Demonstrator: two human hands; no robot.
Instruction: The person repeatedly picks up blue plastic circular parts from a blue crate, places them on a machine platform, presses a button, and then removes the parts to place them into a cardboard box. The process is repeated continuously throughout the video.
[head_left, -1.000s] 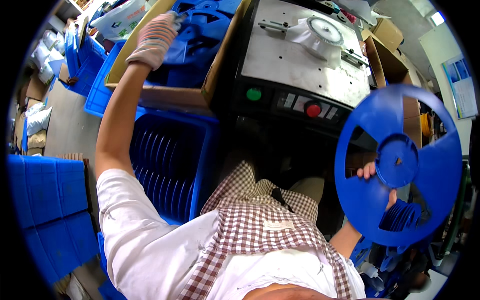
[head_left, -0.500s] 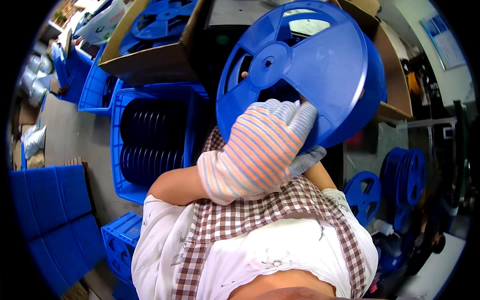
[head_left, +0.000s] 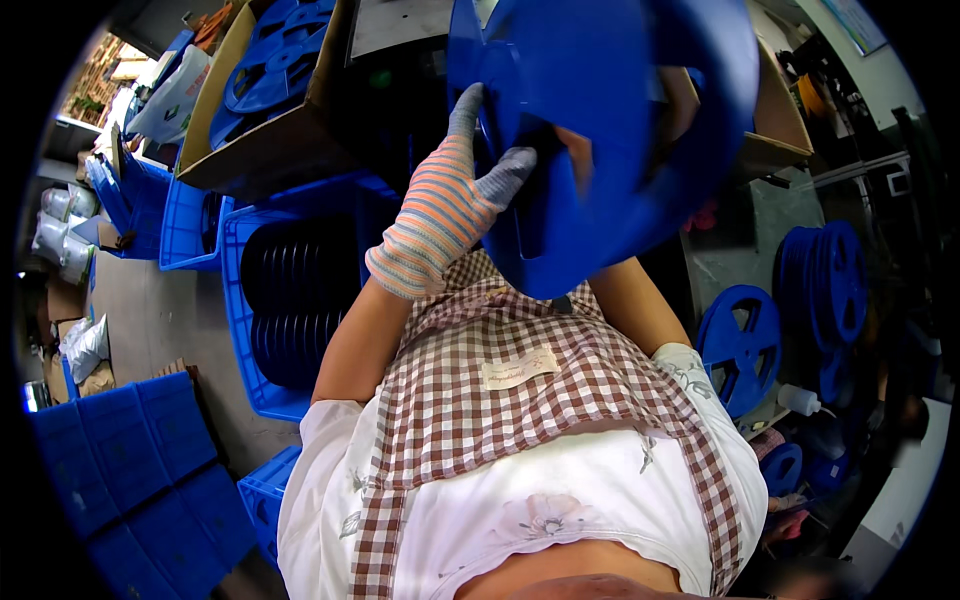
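Observation:
A large blue plastic reel [head_left: 600,80] with cut-out flanges hangs in front of my chest, partly smeared by motion. My left hand [head_left: 440,205], in a striped orange and grey glove, is at the reel's left side. Its index finger and thumb are spread apart, the fingertips against or very near the flange; its other fingers are hidden. My right forearm [head_left: 642,305] runs up behind the reel. Some bare skin of my right hand [head_left: 577,155] shows through a cut-out, and the reel appears held from behind; most of those fingers are hidden.
At the left, a blue crate [head_left: 265,395] holds rows of black discs [head_left: 290,345]. Above it, a cardboard box [head_left: 250,160] contains blue reels. Blue boxes [head_left: 130,480] are stacked at lower left. On the right are more blue reels [head_left: 740,345] and a white bottle [head_left: 799,401].
My left hand has let go of the cut-out and moved up and left, its fingers now spread. The reel has turned and tilted, its hub shifting upward and left.

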